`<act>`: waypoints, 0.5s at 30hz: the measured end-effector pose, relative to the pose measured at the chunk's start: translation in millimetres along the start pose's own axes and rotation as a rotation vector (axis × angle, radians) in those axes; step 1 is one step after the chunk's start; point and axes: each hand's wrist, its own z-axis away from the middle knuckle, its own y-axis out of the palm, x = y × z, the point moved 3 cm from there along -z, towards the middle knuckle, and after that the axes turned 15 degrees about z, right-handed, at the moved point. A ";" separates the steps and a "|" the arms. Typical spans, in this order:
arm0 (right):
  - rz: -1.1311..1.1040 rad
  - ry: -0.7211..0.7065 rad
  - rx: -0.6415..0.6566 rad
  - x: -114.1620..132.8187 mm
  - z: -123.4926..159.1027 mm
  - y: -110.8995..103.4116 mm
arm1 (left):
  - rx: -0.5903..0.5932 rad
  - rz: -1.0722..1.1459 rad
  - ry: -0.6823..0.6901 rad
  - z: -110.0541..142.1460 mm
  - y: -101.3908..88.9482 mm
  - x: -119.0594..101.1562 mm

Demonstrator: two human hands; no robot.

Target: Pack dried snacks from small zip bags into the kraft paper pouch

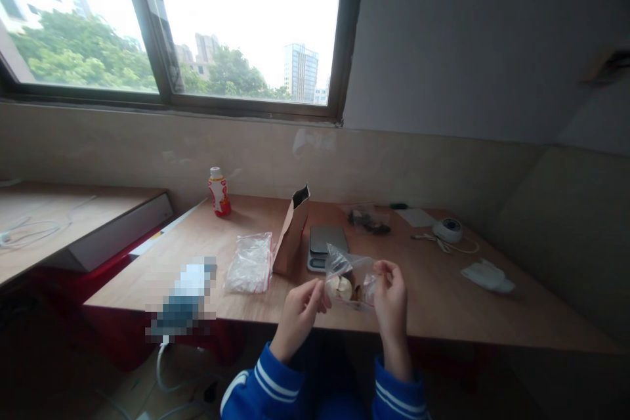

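A small clear plastic bag [350,274] with pale and brown pieces inside is held up over the front edge of the wooden table [433,302]. My left hand [301,314] pinches its left side, fingers closed. My right hand [391,298] grips its right side, fingers closed. Both wrists wear blue sleeves with white stripes. Just behind the bag sits a small digital scale [325,245]. An open brown paper bag [294,231] stands upright to the left of the scale.
A stack of clear zip bags [250,263] lies left of the paper bag. A small red-and-white bottle [219,192] stands at the back. A clear bag of dark pieces [369,220], a white round device [447,230] with cord and a white cloth [487,275] lie right.
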 end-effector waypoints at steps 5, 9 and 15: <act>-0.315 0.114 0.162 24.1 13.5 9.4 | -0.192 0.428 -0.127 -6.8 -9.7 41.5; -0.410 0.156 0.238 29.9 21.3 24.5 | -0.002 0.713 -0.295 -3.0 7.2 53.8; -0.306 0.016 0.260 28.4 17.9 29.0 | -0.256 0.775 -0.279 -4.6 7.5 57.8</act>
